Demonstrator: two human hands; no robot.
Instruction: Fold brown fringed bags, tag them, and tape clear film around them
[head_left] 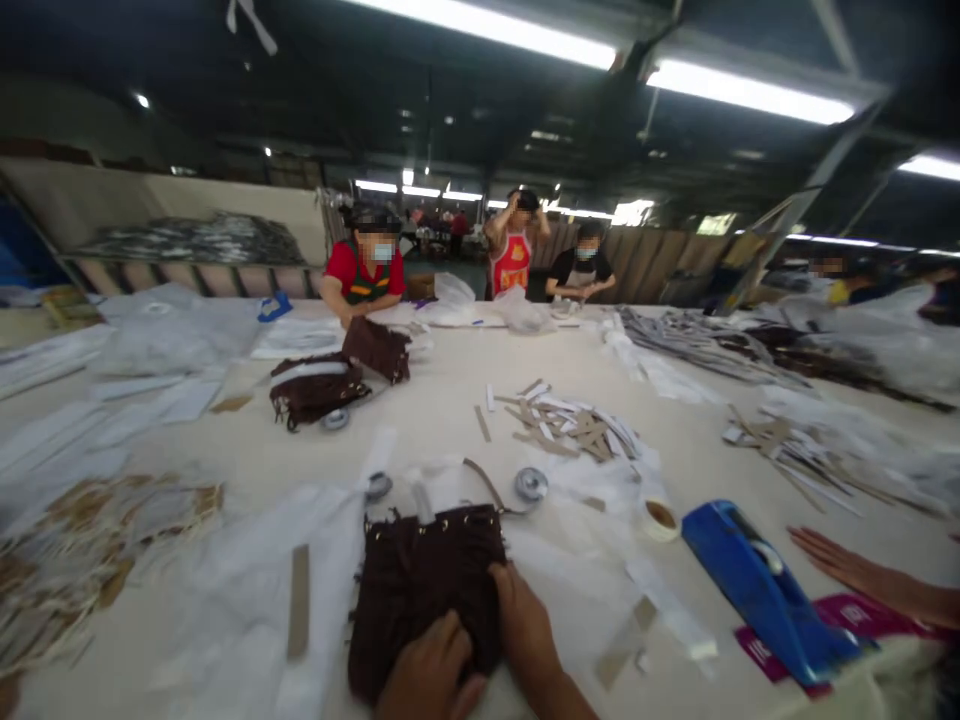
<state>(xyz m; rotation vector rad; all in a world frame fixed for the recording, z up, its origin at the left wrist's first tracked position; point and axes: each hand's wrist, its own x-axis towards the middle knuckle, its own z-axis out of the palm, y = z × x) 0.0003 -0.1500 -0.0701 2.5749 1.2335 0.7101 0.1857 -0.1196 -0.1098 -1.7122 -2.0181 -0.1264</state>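
A dark brown bag (420,570) with fringed sides and small gold-coloured metal fittings along its top lies flat in front of me. My left hand (433,668) is on its lower part, fingers bent and closed on the material. At the bag's right edge, my right hand (523,618) grips the side, its fingertips partly hidden. A brown strap (482,482) curves up from the top edge. Just beyond the bag are two grey tape rolls, one at the right (531,484) and one at the left (378,486). White paper sheets lie under and around it.
A blue tape dispenser (757,580) stands at right, beside another person's flat hand (862,570) and a cream tape roll (658,520). Cut strips (577,425) lie mid-table. Two brown bags (319,385) lie near a person in red (365,265) across the table.
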